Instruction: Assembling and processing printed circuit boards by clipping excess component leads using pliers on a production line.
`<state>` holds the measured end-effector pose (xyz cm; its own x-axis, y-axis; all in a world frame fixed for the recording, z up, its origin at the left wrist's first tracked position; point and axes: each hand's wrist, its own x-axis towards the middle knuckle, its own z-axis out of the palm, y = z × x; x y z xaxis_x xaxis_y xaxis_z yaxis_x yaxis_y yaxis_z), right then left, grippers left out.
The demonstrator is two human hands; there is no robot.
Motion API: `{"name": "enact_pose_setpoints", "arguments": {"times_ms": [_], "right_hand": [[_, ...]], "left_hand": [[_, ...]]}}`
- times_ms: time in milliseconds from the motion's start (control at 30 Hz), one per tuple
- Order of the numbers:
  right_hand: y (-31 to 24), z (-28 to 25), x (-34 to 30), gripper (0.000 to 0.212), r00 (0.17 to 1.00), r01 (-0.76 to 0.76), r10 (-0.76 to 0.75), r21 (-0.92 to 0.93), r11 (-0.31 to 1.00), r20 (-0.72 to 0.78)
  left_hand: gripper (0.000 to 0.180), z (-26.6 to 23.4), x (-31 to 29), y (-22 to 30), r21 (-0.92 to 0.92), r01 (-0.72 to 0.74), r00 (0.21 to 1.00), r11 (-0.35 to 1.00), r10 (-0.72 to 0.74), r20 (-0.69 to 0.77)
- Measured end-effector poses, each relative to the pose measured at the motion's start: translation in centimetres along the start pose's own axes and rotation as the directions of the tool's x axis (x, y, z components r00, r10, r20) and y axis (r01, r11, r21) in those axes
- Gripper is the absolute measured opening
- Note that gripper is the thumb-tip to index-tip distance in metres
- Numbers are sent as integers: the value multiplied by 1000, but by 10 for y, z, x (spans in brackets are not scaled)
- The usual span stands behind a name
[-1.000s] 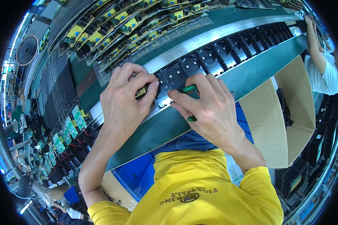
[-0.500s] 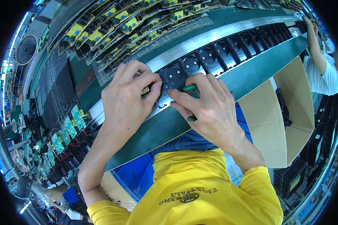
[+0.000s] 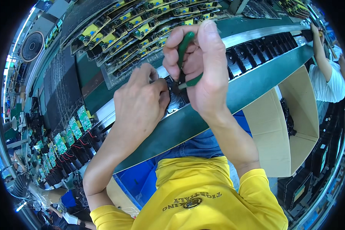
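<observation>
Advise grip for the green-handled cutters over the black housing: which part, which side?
Grip the two green handles from above, as the right hand does: they stick up clear while the tip points down at the black housing steadied by the left hand.

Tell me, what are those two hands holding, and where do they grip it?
The right hand grips a green-handled hand tool by its handles. The left hand presses down on a black moulded part on the belt, fingers over its left end.

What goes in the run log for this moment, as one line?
left hand: pressing black housing | right hand: closed on green-handled cutters, tip at housing | conveyor: row of black housings
</observation>
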<state>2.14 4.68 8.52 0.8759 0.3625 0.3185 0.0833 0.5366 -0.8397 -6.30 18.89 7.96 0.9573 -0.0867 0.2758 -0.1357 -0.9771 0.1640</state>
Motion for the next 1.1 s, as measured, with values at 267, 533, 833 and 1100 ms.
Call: {"name": "enact_pose_setpoints", "arguments": {"times_ms": [267,533,833,1100], "right_hand": [[31,2,6,40,997,-75,76,36,996,-27],[31,-3,4,28,992,-99,84,149,984,98],[-40,0,-39,34,931,346,-192,-586,732,311],[-22,-39,-79,17,882,471,48,-880,-60,469]], "left_hand": [[12,11,-7,-5,-27,3,1000,1000,-4,-26],[9,20,-7,-6,-18,45,993,999,-47,-109],[20,-23,7,-10,-157,9,972,988,29,234],[26,-40,66,-33,-213,-70,971,974,115,208]]}}
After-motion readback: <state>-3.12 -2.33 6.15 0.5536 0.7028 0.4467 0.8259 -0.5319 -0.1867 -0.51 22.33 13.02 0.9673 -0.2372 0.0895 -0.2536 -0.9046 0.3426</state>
